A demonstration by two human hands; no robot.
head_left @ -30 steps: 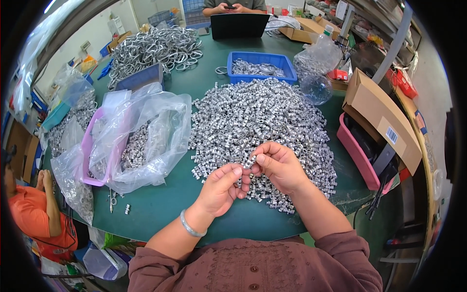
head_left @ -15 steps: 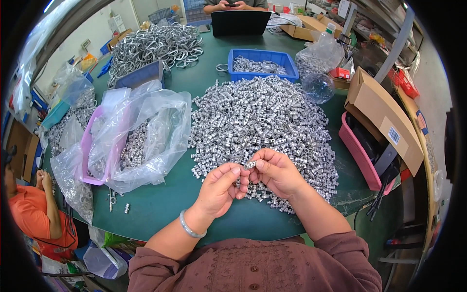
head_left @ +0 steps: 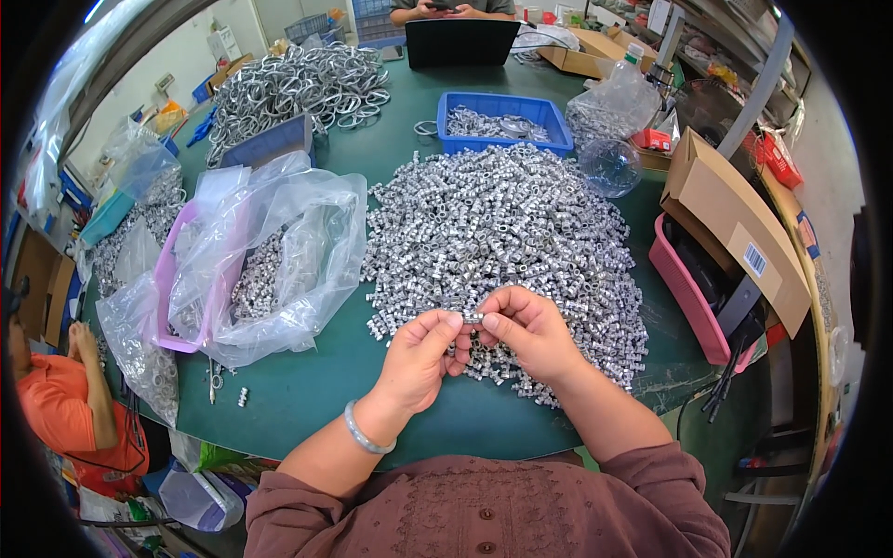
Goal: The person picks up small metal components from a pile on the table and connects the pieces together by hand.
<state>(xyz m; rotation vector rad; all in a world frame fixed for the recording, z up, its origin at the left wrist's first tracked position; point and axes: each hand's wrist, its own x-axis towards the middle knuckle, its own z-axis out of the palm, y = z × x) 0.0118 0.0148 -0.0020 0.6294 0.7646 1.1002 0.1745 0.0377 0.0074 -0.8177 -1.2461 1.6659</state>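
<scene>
A small silver metal fitting [head_left: 473, 318] is pinched between my two hands, over the near edge of a big heap of similar small metal fittings [head_left: 502, 223]. My left hand [head_left: 419, 361] grips its left end with thumb and fingertips. On the other end, the thumb and index finger of my right hand [head_left: 530, 337] are closed. My fingers cover much of the piece, so its exact kind is hard to make out. One more small fitting [head_left: 243, 397] stands alone on the green table [head_left: 363, 400], left of my left arm.
At left, a pink tray [head_left: 170, 279] and a clear plastic bag [head_left: 326, 316] hold small metal parts. Behind the heap is a blue tray [head_left: 567, 139] of parts. Metal rings [head_left: 298, 88] lie far left. A carton [head_left: 735, 219] leans at right. Two other people sit nearby.
The fitting has turned from a tilted position to nearly level between my fingertips. My right hand's fingers have shifted slightly; both hands keep hold of it.
</scene>
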